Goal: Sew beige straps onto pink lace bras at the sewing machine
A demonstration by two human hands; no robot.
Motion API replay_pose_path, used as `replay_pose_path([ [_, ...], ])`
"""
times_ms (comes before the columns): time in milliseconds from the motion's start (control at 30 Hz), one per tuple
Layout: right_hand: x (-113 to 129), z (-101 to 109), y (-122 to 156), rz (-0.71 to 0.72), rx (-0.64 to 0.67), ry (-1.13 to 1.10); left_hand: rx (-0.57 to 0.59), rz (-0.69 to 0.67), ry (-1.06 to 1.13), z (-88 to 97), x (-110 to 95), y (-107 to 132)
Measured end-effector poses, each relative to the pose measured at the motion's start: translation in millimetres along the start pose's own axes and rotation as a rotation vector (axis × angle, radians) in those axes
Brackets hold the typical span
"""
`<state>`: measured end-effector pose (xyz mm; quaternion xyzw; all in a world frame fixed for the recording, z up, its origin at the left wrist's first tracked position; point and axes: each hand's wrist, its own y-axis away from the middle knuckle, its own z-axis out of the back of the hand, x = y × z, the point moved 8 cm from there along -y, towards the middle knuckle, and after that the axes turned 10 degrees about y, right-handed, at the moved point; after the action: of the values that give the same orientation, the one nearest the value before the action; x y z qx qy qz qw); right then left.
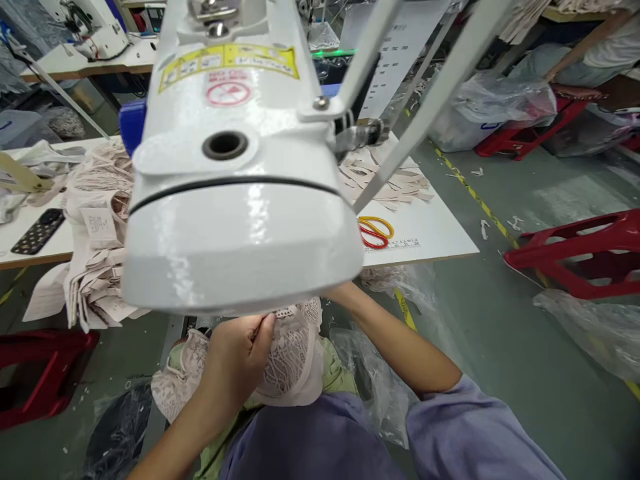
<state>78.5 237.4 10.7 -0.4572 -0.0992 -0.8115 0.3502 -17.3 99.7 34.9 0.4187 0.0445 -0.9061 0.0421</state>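
Below the white head of a sewing machine [245, 247], a pale pink lace bra [290, 360] hangs over my lap. My left hand [240, 357] pinches the upper edge of the bra between thumb and fingers, close under the machine. One lace cup lies to the left of that wrist, another to the right. My right hand [336, 292] reaches in under the machine's right side; its fingers are hidden behind the machine head. The needle area is also out of sight.
Scissors [376, 232] with red and yellow handles lie on the white table [445, 243], near cut fabric strips [385, 177]. At left are piled pink garments [100, 267] and a dotted phone [39, 231]. Red stools [585, 253] stand on the floor. Another person's arm [585, 50] shows at upper right.
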Motion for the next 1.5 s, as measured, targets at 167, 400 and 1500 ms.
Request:
replay_pose_path([
  [167, 1, 1, 3, 0.005, -0.061, -0.041, -0.059, -0.069, -0.124, 3.1, 3, 10],
  [400, 4, 0, 3, 0.046, -0.148, -0.037, -0.150, -0.175, -0.265, 5.4, 7, 21],
  [1500, 3, 3, 15, 0.076, -0.216, -0.064, -0.385, -0.322, -0.371, -11.3, -8, 42],
])
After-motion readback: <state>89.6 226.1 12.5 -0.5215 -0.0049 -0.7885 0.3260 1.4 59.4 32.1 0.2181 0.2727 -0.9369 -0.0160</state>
